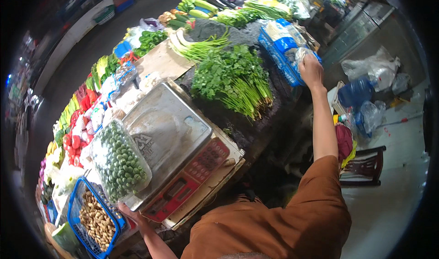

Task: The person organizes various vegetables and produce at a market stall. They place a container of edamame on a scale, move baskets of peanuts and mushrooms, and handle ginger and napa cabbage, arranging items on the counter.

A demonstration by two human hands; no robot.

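Note:
My right arm reaches out to a blue plastic basket (282,61) holding packed goods. There my right hand (312,71) has its fingers closed on a clear plastic package (301,54) with pale contents. My left hand (131,214) is low, beside the near left corner of a weighing scale (168,121) with a metal pan and a red keypad panel. Its fingertips are by the lower edge of a clear pack of small round green vegetables (125,163), which lies across the pan's left side. Whether those fingers grip the pack cannot be made out.
A blue-rimmed basket of peanuts (97,221) stands left of the scale. A bunch of coriander (236,80) and some spring onions (199,46) lie beyond it. Tomatoes (72,144) and other vegetables line the stall. At right are a chair (363,166) and a water jug (355,91).

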